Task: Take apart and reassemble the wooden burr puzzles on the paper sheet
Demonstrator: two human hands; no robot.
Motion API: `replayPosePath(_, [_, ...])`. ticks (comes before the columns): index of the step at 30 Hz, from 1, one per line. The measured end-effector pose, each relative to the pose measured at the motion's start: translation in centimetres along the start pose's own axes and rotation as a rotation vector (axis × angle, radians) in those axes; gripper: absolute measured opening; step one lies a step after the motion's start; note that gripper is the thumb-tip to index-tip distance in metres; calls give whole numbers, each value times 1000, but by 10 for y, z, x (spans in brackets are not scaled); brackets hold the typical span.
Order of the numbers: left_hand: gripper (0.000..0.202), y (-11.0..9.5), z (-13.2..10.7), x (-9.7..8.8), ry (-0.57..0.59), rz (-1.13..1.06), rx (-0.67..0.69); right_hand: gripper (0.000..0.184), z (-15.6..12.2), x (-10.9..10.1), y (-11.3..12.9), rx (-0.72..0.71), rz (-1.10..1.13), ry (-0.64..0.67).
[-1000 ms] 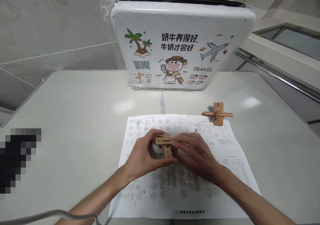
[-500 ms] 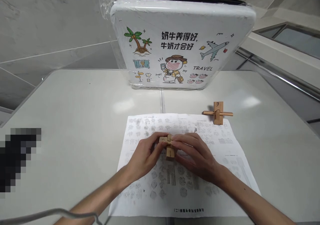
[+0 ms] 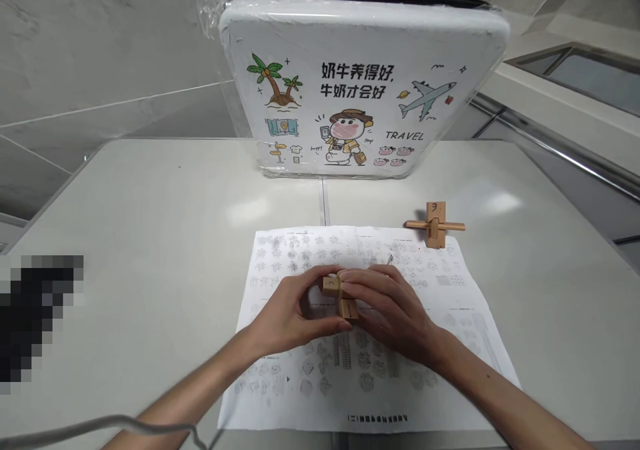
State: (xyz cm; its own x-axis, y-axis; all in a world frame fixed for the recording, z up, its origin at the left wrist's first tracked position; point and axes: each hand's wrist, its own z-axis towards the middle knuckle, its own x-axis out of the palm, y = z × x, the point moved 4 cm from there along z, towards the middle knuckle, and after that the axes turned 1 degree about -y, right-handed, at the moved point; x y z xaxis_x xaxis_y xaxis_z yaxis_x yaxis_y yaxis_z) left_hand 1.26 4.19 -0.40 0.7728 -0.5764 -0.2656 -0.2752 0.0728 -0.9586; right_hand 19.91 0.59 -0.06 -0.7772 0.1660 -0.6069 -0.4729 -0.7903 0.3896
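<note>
A small wooden interlocking puzzle [image 3: 331,286] of crossed blocks sits between my hands, above the printed sheet [image 3: 280,403]. My right hand [image 3: 393,303] grips it from the right, its fingers covering the top and right side. My left hand [image 3: 287,313] is curved round the left side, fingertips at the far edge and thumb at the near block's end. Dark marks show on the left and near blocks. The puzzle's right part and underside are hidden by my fingers.
A second wooden puzzle piece assembly [image 3: 435,235] stands at the sheet's upper right corner. Behind rises a white cartoon-printed suitcase [image 3: 310,43] in plastic wrap. A grey cable [image 3: 115,422] crosses the lower left, and a pixelated dark object [image 3: 35,323] lies at the left edge.
My left thumb has moved from the puzzle's left block down to its near end, opening the left hand's grip wider. The puzzle has shifted and turned slightly, its near end going right.
</note>
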Motion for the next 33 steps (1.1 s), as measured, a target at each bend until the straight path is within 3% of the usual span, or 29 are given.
replayPosePath(7, [68,4,-3,-2,-75,-11,57,71,-2,-1,-13,248,184,114])
replayPosePath(14, [75,7,-5,-3,-96,64,149,20,-6,0,-22,459,368,186])
replayPosePath(20, [74,1,-4,-1,-85,128,269,34,-11,6,-24,715,584,348])
replayPosePath(26, [76,-6,-4,0,-68,122,365,43,-10,9,-23,835,785,412])
replayPosePath(30, [81,-4,-3,1,-61,103,326,43,-13,10,-26,935,869,383])
replayPosePath(33, [80,1,-1,0,-104,79,258,42,-17,12,-34,1086,992,281])
